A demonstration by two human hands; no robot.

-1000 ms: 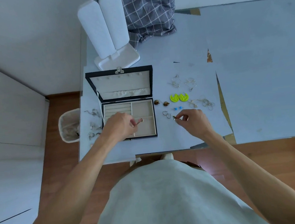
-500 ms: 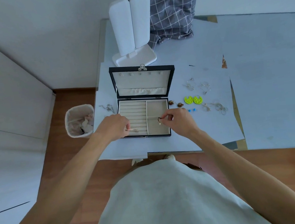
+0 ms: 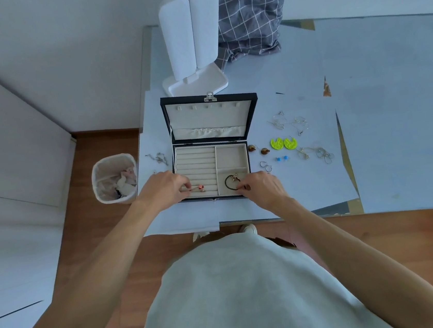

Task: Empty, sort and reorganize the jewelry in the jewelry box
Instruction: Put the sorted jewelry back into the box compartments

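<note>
The jewelry box (image 3: 209, 148) is sitting open near the desk's front edge, lid standing up at the back. The left hand (image 3: 163, 190) is pinching a small pink-tipped ring (image 3: 198, 188) over the ring rolls in the box's left half. The right hand (image 3: 262, 188) is pinching a dark bracelet (image 3: 232, 182) with a gold charm, its loop lying leftward from the fingertips, in the front right compartment. Sorted earrings are lying on the desk beside the box's right wall, nearer the right hand.

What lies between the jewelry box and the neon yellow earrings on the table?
In the head view, two brown earrings lie between the jewelry box and the neon yellow earrings.
</note>
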